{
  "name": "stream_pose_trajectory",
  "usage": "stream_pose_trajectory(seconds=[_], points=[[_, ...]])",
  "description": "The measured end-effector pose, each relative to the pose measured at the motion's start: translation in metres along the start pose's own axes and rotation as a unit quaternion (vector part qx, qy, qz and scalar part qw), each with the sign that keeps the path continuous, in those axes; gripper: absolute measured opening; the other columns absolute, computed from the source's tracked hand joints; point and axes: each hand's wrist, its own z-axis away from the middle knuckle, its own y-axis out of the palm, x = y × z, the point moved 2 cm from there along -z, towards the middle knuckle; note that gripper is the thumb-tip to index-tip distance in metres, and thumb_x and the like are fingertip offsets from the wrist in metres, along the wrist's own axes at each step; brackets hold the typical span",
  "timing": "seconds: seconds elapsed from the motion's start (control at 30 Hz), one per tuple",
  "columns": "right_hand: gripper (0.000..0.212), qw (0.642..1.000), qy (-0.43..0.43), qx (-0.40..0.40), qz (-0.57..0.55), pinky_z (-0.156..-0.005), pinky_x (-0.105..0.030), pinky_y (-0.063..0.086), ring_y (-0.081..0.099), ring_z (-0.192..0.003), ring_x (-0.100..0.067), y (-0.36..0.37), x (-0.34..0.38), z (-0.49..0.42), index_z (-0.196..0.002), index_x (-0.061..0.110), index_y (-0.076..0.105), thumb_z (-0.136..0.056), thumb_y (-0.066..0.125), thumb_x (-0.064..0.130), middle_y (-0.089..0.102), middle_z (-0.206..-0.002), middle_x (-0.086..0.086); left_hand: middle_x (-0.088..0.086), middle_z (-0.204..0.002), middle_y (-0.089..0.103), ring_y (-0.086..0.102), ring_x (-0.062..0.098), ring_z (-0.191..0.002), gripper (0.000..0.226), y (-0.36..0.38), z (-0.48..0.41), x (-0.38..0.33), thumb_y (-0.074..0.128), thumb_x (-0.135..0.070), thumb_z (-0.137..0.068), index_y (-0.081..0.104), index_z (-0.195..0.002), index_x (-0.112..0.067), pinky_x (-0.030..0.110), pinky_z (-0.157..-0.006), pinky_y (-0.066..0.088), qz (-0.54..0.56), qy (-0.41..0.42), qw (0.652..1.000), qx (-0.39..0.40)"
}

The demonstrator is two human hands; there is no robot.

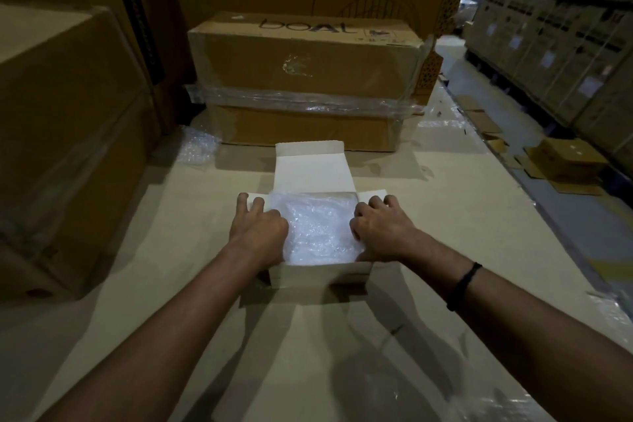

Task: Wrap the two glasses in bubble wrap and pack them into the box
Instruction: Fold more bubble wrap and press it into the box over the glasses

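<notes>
bubble wrap (318, 226) fills box (318, 276); left hand (258, 226), right hand (382, 229) grip its side walls; stacked cartons (305, 79) block behind, big carton (68, 147) left; worktop (445, 199) free right.

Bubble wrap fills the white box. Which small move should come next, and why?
Probably fold the two side flaps inward: the bubble wrap already fills the box, the left hand and right hand sit at them, and the lid stands open behind.

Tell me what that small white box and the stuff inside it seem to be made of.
The small box looks like thin matte white card: crisp fold creases on its flaps. The filling looks like clear plastic bubble wrap, glossy, with small blisters.
</notes>
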Motion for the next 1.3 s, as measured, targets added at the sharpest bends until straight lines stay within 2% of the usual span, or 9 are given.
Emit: stream_pose_trajectory(seconds=[0.13,0.2,0.3,0.53,0.67,0.77,1.03,1.17,1.3], points=[[0.05,1.0,-0.011,-0.003,0.012,-0.101,-0.045,0.028,0.044,-0.116,-0.027,0.003,0.0,-0.002,-0.116,0.02,0.061,-0.083,0.06,0.058,0.053,-0.127,-0.006,-0.011,-0.113,0.062,0.044,0.023,-0.114,0.02,-0.012,0.004,0.011,0.058,-0.028,-0.08,0.071,-0.094,-0.035,0.049,-0.105,0.017,0.132,-0.055,0.988,-0.052],[0.05,1.0,-0.016,0.0,0.015,-0.104,-0.048,0.026,0.044,-0.118,-0.028,0.003,0.0,-0.004,-0.116,0.021,0.062,-0.083,0.06,0.057,0.054,-0.128,-0.006,-0.012,-0.116,0.062,0.044,0.022,-0.115,0.018,-0.015,0.005,0.009,0.06,-0.04,-0.082,0.07,-0.096,-0.035,0.048,-0.104,0.018,0.142,-0.044,0.986,-0.076],[0.048,1.0,-0.023,0.007,0.016,-0.107,-0.052,0.021,0.043,-0.12,-0.028,0.002,0.0,-0.006,-0.114,0.021,0.063,-0.082,0.061,0.057,0.055,-0.127,-0.006,-0.008,-0.125,0.056,0.041,0.023,-0.12,0.037,-0.005,0.004,0.0,0.063,-0.061,-0.079,0.069,-0.104,-0.036,0.05,-0.105,0.017,0.078,0.01,0.996,-0.036],[0.046,0.997,-0.048,0.052,-0.023,-0.114,-0.058,0.009,0.036,-0.129,-0.026,0.004,-0.007,-0.009,-0.114,0.027,0.065,-0.082,0.061,0.06,0.054,-0.13,-0.001,0.0,-0.137,0.045,0.034,0.029,-0.127,0.047,0.015,0.0,0.0,0.063,-0.061,-0.08,0.068,-0.115,-0.029,0.052,-0.107,0.016,0.001,0.013,1.0,-0.013],[0.039,0.985,-0.047,0.09,-0.141,-0.115,-0.056,0.001,0.028,-0.137,-0.02,-0.001,-0.024,-0.008,-0.109,0.033,0.066,-0.078,0.066,0.057,0.053,-0.132,0.009,0.002,-0.143,0.037,0.034,0.028,-0.129,0.072,0.016,0.002,-0.002,0.073,-0.059,-0.07,0.048,-0.129,-0.025,0.049,-0.105,0.022,0.04,-0.043,0.996,-0.062],[0.041,0.993,-0.058,0.039,-0.093,-0.117,-0.054,0.006,0.037,-0.131,-0.018,-0.005,-0.024,-0.009,-0.099,0.033,0.057,-0.073,0.068,0.062,0.059,-0.113,0.01,0.0,-0.143,0.039,0.031,0.027,-0.133,0.082,0.019,-0.002,0.0,0.074,-0.061,-0.067,0.039,-0.131,-0.024,0.05,-0.107,0.019,0.052,-0.042,0.996,-0.051],[0.036,0.994,-0.057,0.09,-0.005,-0.116,-0.059,-0.009,0.027,-0.14,-0.024,0.005,-0.008,-0.02,-0.087,0.027,0.058,-0.084,0.055,0.063,0.065,-0.114,0.002,0.004,-0.137,0.053,0.032,0.03,-0.137,0.109,0.02,-0.022,0.001,0.073,-0.07,-0.061,0.024,-0.143,-0.016,0.057,-0.113,0.005,0.046,-0.022,0.998,0.023],[0.05,0.996,-0.065,0.058,0.02,-0.116,-0.061,-0.005,0.032,-0.136,-0.027,0.003,-0.007,-0.02,-0.11,0.023,0.063,-0.082,0.057,0.064,0.059,-0.124,-0.003,0.006,-0.147,0.045,0.03,0.032,-0.139,0.136,0.021,-0.026,0.001,0.076,-0.069,-0.058,-0.006,-0.153,-0.017,0.057,-0.114,0.004,0.047,-0.029,0.998,0.031],[0.081,0.998,-0.054,0.013,0.015,-0.116,-0.063,-0.003,0.029,-0.137,-0.028,0.0,-0.009,-0.022,-0.132,0.022,0.044,-0.069,0.066,0.068,0.043,-0.139,-0.007,0.004,-0.154,0.033,0.022,0.033,-0.142,0.124,0.02,-0.033,0.002,0.074,-0.072,-0.057,0.015,-0.153,-0.021,0.061,-0.114,0.0,0.019,-0.003,0.998,0.061]])
